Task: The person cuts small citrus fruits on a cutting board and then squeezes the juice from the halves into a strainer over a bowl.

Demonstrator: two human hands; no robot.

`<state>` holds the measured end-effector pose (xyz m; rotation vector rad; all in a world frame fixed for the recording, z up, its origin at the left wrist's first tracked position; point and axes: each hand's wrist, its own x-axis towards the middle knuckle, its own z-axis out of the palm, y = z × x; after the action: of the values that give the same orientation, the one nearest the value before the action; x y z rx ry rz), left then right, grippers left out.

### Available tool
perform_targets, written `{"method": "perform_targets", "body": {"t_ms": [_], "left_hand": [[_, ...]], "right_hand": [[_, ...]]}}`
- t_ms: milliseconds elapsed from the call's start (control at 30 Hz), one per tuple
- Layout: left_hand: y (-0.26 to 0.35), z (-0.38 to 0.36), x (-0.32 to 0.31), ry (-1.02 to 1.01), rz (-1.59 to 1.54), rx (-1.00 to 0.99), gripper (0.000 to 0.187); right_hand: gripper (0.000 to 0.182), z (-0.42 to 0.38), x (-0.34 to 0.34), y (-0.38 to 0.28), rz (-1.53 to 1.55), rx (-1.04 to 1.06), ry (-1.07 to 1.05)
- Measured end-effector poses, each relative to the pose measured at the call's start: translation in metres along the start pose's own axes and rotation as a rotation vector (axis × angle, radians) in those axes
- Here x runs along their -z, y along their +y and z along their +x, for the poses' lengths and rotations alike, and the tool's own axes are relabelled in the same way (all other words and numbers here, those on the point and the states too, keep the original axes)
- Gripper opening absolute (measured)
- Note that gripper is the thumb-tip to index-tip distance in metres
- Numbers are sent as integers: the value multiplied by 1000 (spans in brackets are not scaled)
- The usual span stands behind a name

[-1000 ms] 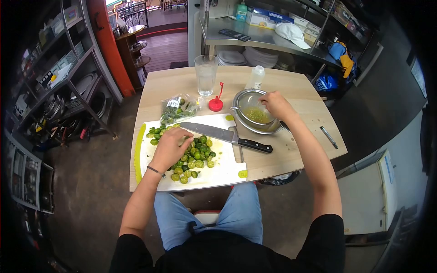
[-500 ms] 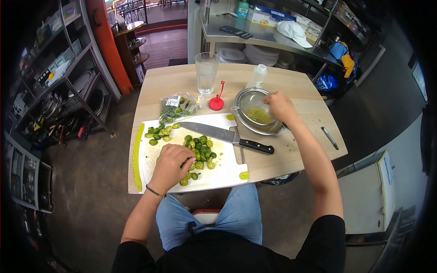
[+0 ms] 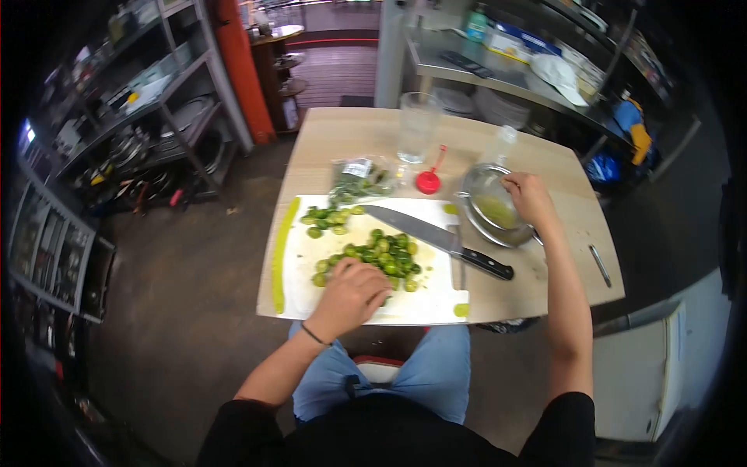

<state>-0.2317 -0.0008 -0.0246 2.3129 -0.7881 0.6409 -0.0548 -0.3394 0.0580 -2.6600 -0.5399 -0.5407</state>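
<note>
My left hand (image 3: 354, 292) rests on the near side of a pile of halved small green limes (image 3: 398, 257) on the white cutting board (image 3: 311, 261). Its fingers curl downward, and what lies under them is hidden. Over the wire strainer (image 3: 478, 180), my right hand (image 3: 532, 201) has its fingers pinched together; anything between them is too small to make out. The strainer sits in a metal bowl (image 3: 510, 242) and has greenish-yellow pulp inside. Between the hands, a large black-handled knife (image 3: 424, 231) lies across the board, its handle past the right edge.
Behind the board are a plastic bag of limes (image 3: 362, 179), a red squeeze-bottle cap (image 3: 428, 182), a tall glass (image 3: 418, 128) and a clear bottle (image 3: 502, 142). A pen (image 3: 599, 265) lies at the table's right. A second cluster of cut limes (image 3: 325, 220) sits at the board's upper left.
The whole view has shifted, moving the table rightward. My left hand has come to the pile's near side, and the limes there spread further left. My right hand stays over the strainer.
</note>
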Motion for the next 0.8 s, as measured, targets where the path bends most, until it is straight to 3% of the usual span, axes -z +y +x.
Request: {"method": "perform_targets", "body": {"t_ms": [100,167,300,400,533,667,800], "left_hand": [[0,-3,-5,19,13,-19,11],[0,-5,-6,30,23,-9,10],[1,-9,-2,26,8,4,10],[0,-13,4,16,25,10,10],[-6,-17,8,25,29,22,10],[-11,-10,20,30,22,28,11],[-14,10,22,18,19,20,12]], "right_hand": [[15,15,-12,-65,167,124,-24],[20,28,-42,-111,345,172,-160],[21,46,-110,-196,322,404,-322],[22,53,-146,-231,235,434,-359],[21,55,-146,-230,217,418,-374],[18,40,-83,-183,395,351,-284],[17,-16,-37,-134,214,299,-432]]}}
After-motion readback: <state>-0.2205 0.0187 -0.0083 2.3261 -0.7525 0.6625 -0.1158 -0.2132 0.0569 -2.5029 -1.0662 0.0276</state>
